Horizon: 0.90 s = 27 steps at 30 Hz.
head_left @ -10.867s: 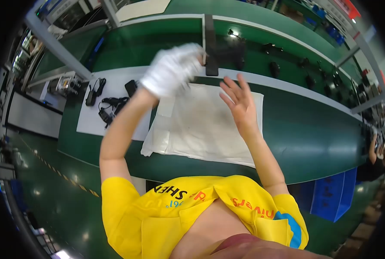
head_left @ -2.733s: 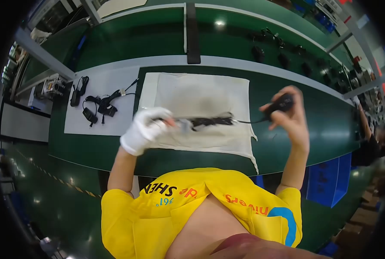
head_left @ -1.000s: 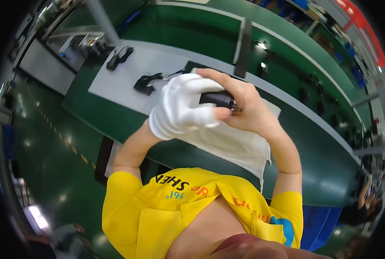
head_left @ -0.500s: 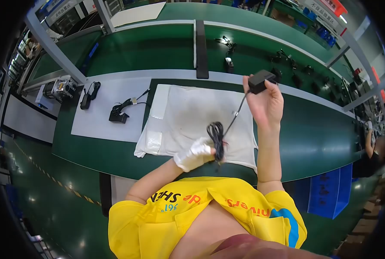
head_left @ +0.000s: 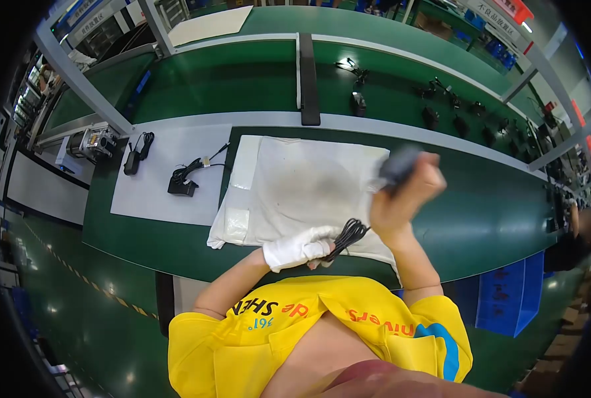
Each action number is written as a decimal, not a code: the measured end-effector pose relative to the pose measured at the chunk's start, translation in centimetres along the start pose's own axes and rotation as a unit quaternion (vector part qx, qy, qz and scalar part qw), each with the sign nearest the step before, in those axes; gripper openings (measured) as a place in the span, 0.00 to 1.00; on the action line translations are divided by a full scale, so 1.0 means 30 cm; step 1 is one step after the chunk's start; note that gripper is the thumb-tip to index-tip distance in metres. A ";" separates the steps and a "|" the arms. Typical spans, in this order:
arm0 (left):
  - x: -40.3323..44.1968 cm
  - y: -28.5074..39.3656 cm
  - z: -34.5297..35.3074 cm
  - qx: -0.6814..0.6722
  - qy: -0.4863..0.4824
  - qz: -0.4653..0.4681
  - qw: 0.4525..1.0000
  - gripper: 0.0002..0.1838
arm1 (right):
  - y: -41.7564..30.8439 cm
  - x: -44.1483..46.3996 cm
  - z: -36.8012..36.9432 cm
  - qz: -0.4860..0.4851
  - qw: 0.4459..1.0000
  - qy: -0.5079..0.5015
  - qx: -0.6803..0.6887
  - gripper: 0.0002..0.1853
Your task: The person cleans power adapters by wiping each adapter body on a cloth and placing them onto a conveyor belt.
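My right hand (head_left: 401,199), bare and blurred by motion, grips a black power adapter (head_left: 399,167) above the right edge of a white cloth (head_left: 295,205). In a white glove, my left hand (head_left: 300,249) is closed on the coiled black cable (head_left: 350,237) near the cloth's front edge. The stretch of cable between coil and adapter is hard to make out. To the left, two more black adapters, one (head_left: 131,162) at the back and another (head_left: 183,187) closer to the cloth, lie with bundled cables on a white sheet (head_left: 163,207).
Behind the bench, a green conveyor belt (head_left: 229,83) carries several adapters, one (head_left: 358,103) near a dark crossbar (head_left: 310,86). A motor (head_left: 95,142) sits at the left, metal posts (head_left: 83,73) rise beside it, and a blue bin (head_left: 507,295) stands at the right.
My right hand has lowered and turned, swinging the adapter down and now blurred. The cable coil in my left hand has tipped from upright to slanting right. Adapters on the belt have shifted slightly right.
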<state>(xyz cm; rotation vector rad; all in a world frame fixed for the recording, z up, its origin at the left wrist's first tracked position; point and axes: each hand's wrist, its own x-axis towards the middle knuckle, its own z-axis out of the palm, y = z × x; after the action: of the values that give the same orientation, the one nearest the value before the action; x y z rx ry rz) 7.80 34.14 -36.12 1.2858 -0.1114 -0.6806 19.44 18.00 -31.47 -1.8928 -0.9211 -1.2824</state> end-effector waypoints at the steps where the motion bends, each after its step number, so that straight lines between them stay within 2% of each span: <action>1: -0.002 -0.005 -0.007 0.054 0.004 -0.055 0.997 0.19 | 0.008 -0.057 0.039 0.000 0.995 -0.102 -0.005 0.41; 2: -0.003 -0.023 -0.016 0.052 0.004 -0.054 0.997 0.19 | 0.013 -0.107 0.094 0.038 0.964 -0.262 0.003 0.38; 3: -0.001 -0.055 -0.025 0.066 0.016 -0.048 0.997 0.20 | 0.064 -0.259 0.187 0.066 0.932 -0.356 -0.036 0.37; 4: 0.001 -0.086 -0.026 0.078 0.030 -0.040 0.996 0.21 | 0.061 -0.269 0.168 0.061 0.930 -0.361 -0.035 0.37; 5: -0.004 -0.076 -0.017 0.150 0.031 -0.014 0.988 0.19 | 0.050 -0.285 0.147 0.073 0.922 -0.378 -0.044 0.37; 6: -0.036 -0.032 -0.018 0.276 0.021 -0.027 0.961 0.19 | 0.063 -0.270 0.153 0.071 0.917 -0.389 -0.053 0.37; 7: -0.054 0.016 -0.013 0.214 0.016 -0.059 0.975 0.18 | 0.022 -0.202 0.119 0.043 0.945 -0.319 -0.052 0.38; 8: -0.071 0.026 -0.001 0.143 0.003 -0.100 0.985 0.17 | -0.013 -0.155 0.078 0.043 0.942 -0.330 -0.047 0.38; 9: -0.070 -0.002 -0.004 0.135 0.005 -0.103 0.985 0.17 | -0.039 -0.106 0.051 0.046 0.971 -0.234 -0.029 0.38; 10: -0.061 -0.037 -0.020 0.108 0.001 -0.068 0.992 0.16 | -0.051 -0.081 0.045 0.050 0.990 -0.133 -0.013 0.38; 11: -0.053 -0.058 -0.028 0.083 -0.004 -0.031 0.996 0.15 | -0.032 -0.108 0.063 0.042 0.981 -0.188 0.000 0.39; 12: -0.048 -0.060 -0.026 0.081 -0.005 -0.030 0.996 0.15 | 0.001 -0.187 0.138 0.044 0.949 -0.312 -0.021 0.39; 14: -0.039 -0.056 -0.027 0.076 0.021 -0.015 0.997 0.12 | 0.073 -0.387 0.227 0.065 0.936 -0.344 -0.041 0.40; 15: -0.039 -0.036 -0.026 0.264 0.045 -0.016 0.963 0.15 | 0.056 -0.356 0.210 0.062 0.937 -0.341 -0.039 0.40; 16: -0.057 -0.022 -0.022 0.329 0.046 0.049 0.942 0.19 | 0.028 -0.273 0.187 0.053 0.940 -0.334 -0.051 0.39; 17: -0.055 -0.040 -0.034 0.314 0.035 0.035 0.948 0.20 | -0.016 -0.213 0.139 0.054 0.937 -0.339 -0.060 0.39; 18: -0.065 -0.064 -0.040 0.294 0.021 0.014 0.955 0.22 | -0.042 -0.153 0.102 0.038 0.963 -0.267 -0.007 0.39; 19: -0.073 -0.016 -0.028 0.291 0.000 -0.060 0.955 0.28 | -0.061 -0.130 0.085 0.043 0.979 -0.201 0.002 0.39; 20: -0.076 -0.005 -0.029 0.290 0.006 -0.066 0.955 0.28 | -0.069 -0.123 0.074 0.049 0.990 -0.135 0.008 0.39; 21: -0.073 0.002 -0.028 0.254 0.002 -0.083 0.964 0.28 | -0.037 -0.168 0.100 0.087 0.972 -0.211 0.046 0.39; 22: -0.068 0.010 -0.026 0.218 -0.005 -0.097 0.971 0.27 | -0.005 -0.224 0.148 0.043 0.942 -0.331 -0.013 0.37; 24: -0.084 0.054 -0.005 0.255 -0.012 -0.099 0.962 0.28 | 0.075 -0.396 0.209 0.047 0.931 -0.356 -0.064 0.33; 25: -0.090 0.054 0.002 0.272 -0.019 -0.080 0.959 0.28 | 0.101 -0.371 0.198 0.035 0.934 -0.350 -0.066 0.33; 26: -0.092 0.063 -0.008 0.290 -0.018 -0.058 0.955 0.29 | 0.124 -0.320 0.193 0.103 0.934 -0.343 0.006 0.31; 27: -0.090 0.030 -0.017 0.242 -0.030 -0.050 0.968 0.31 | 0.127 -0.293 0.153 0.182 0.917 -0.347 0.079 0.29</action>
<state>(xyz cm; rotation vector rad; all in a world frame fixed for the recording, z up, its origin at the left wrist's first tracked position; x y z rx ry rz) 6.22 36.08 -34.66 1.7489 -0.2765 -0.8088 22.43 18.14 -41.65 -2.2822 -0.9039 -0.2896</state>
